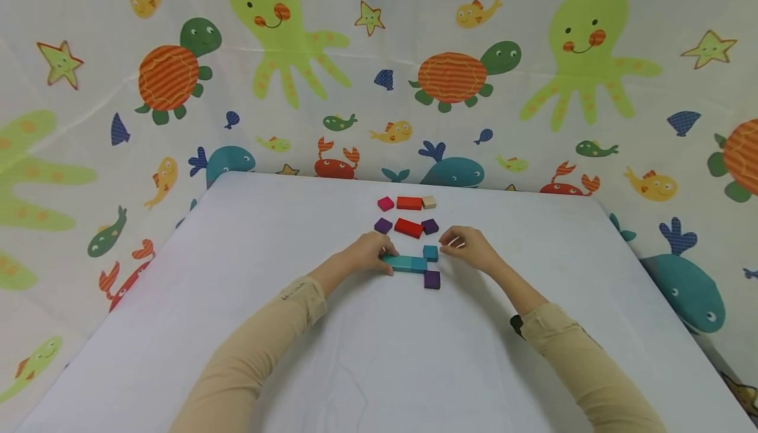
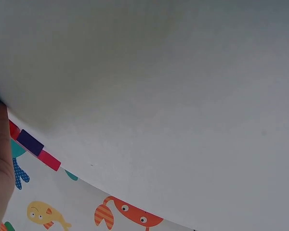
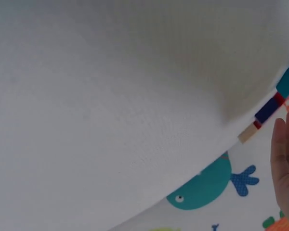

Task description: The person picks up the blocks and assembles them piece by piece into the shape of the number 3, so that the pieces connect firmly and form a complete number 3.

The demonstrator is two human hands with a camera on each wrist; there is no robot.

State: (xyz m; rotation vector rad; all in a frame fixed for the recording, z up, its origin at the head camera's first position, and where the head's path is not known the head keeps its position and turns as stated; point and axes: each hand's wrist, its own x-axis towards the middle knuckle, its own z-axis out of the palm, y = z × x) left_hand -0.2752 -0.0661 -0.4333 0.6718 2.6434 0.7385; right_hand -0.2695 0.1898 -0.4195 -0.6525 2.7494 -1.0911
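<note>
In the head view, my left hand (image 1: 372,251) grips the left end of a long teal block (image 1: 399,263), thumb on the near side and fingers on the far side. A blue block (image 1: 419,264) sits against that block's right end. Just beyond lies a small blue cube (image 1: 430,253), and nearer me a dark purple cube (image 1: 432,280). My right hand (image 1: 472,249) hovers just right of the blue cube, its fingers loosely bent and holding nothing. In the right wrist view, the fingers (image 3: 279,144) show at the right edge.
Farther back, a red block (image 1: 408,228) lies between two purple cubes (image 1: 383,226). Behind that row are a pink cube (image 1: 385,203), another red block (image 1: 409,203) and a beige cube (image 1: 429,202). The white table (image 1: 379,367) ends at a sea-animal-printed curtain (image 1: 367,38).
</note>
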